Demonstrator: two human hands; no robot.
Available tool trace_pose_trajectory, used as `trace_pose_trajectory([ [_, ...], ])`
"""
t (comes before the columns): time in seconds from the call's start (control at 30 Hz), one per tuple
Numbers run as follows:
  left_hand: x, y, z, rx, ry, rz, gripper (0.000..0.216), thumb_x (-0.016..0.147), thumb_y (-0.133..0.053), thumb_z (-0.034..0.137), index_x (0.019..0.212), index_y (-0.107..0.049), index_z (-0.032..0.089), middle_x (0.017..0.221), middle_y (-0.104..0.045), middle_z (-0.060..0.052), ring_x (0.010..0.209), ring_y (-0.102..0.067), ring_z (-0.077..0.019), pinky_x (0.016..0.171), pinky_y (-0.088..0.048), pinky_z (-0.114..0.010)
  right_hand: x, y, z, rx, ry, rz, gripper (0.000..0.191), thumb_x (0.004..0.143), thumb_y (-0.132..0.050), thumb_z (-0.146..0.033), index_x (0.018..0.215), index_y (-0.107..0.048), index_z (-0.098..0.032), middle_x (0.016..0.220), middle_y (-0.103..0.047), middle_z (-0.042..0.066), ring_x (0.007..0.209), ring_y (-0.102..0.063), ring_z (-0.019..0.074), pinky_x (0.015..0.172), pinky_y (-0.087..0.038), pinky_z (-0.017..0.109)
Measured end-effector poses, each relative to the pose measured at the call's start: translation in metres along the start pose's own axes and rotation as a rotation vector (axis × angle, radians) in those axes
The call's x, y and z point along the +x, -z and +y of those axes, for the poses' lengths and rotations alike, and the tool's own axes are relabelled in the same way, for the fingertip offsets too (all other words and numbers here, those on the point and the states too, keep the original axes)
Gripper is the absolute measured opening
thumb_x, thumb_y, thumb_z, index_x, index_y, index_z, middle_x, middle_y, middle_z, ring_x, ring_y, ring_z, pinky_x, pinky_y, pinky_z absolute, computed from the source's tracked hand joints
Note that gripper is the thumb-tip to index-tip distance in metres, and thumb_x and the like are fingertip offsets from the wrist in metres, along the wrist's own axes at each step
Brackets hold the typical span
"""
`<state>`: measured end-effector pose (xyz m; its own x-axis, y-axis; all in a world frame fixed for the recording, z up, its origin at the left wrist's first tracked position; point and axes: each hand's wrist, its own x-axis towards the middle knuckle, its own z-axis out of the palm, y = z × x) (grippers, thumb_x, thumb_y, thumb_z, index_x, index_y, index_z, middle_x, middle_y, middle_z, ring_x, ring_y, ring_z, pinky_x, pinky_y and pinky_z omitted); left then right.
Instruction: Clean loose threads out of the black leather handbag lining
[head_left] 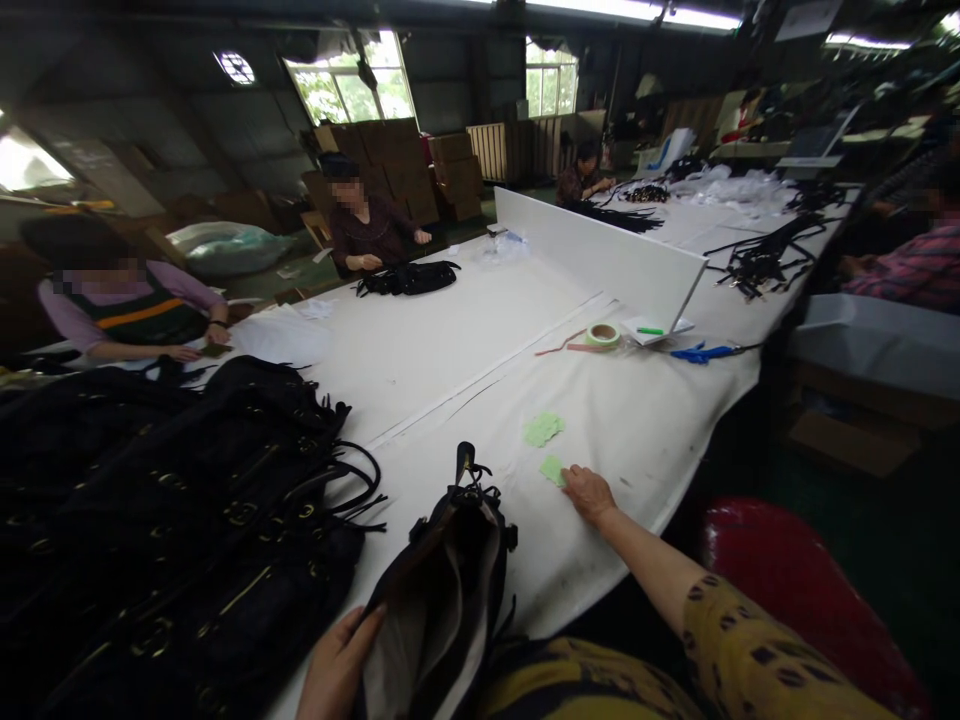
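A black handbag (pixel 495 560) lies at the table's near edge, its mouth spread so that the pale lining shows. My left hand (pixel 341 660) grips the bag's left rim, fingers over the edge. Farther right, my right hand (pixel 589 492) is stretched out over the white table (pixel 480 370), its fingers closed on the edge of a small light-green paper piece (pixel 553 470). Just beyond it lies a cluster of similar green pieces (pixel 543 429).
Black bags (pixel 172 500) are heaped at left. A tape roll (pixel 602 335), a green marker (pixel 649 331) and blue-handled scissors (pixel 701 353) lie near an upright white board (pixel 600 255). Co-workers sit along the far side. A red seat (pixel 787 590) stands at right.
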<state>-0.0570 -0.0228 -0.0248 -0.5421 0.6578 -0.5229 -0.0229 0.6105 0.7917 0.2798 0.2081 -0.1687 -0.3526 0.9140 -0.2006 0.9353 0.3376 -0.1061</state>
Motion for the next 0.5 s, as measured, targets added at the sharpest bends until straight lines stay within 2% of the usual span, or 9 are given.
trace_pose_trajectory([
  [0.07, -0.001, -0.001, -0.001, 0.001, -0.022, 0.053, 0.05, 0.056, -0.069, 0.057, 0.086, -0.066, 0.017, 0.078, -0.073, -0.007, 0.084, -0.068, -0.0317, 0.075, -0.054, -0.04, 0.003, -0.002, -0.001, 0.033, -0.047, -0.008, 0.015, 0.088, -0.05, -0.024, 0.097, -0.06, -0.017, 0.099, -0.06, 0.009, 0.084, -0.056, 0.0196, 0.065, -0.036, 0.027],
  [0.17, -0.002, -0.003, 0.0, 0.018, -0.041, 0.092, 0.049, 0.056, -0.069, 0.057, 0.083, -0.067, 0.016, 0.079, -0.073, -0.008, 0.084, -0.068, -0.032, 0.073, -0.055, -0.039, 0.005, -0.004, 0.003, 0.098, -0.084, -0.008, 0.022, 0.091, -0.042, -0.024, 0.094, -0.062, -0.017, 0.094, -0.061, 0.008, 0.081, -0.057, 0.0177, 0.062, -0.033, 0.026],
  [0.37, -0.005, 0.0, 0.008, 0.018, -0.042, 0.044, 0.048, 0.056, -0.069, 0.058, 0.081, -0.067, 0.017, 0.072, -0.072, -0.005, 0.077, -0.068, -0.0306, 0.069, -0.055, -0.038, -0.007, -0.004, 0.025, 0.255, -0.049, 0.034, 0.022, 0.089, -0.044, -0.024, 0.086, -0.065, -0.023, 0.096, -0.063, 0.002, 0.081, -0.058, 0.0147, 0.065, -0.036, 0.024],
  [0.5, -0.005, 0.004, 0.013, 0.035, -0.024, 0.011, 0.047, 0.057, -0.07, 0.056, 0.081, -0.068, 0.016, 0.074, -0.072, -0.006, 0.079, -0.067, -0.031, 0.069, -0.054, -0.037, -0.01, 0.003, 0.037, 0.38, -0.174, 0.155, 0.027, 0.091, -0.037, -0.023, 0.092, -0.064, -0.019, 0.101, -0.064, 0.007, 0.087, -0.06, 0.0171, 0.074, -0.043, 0.025],
])
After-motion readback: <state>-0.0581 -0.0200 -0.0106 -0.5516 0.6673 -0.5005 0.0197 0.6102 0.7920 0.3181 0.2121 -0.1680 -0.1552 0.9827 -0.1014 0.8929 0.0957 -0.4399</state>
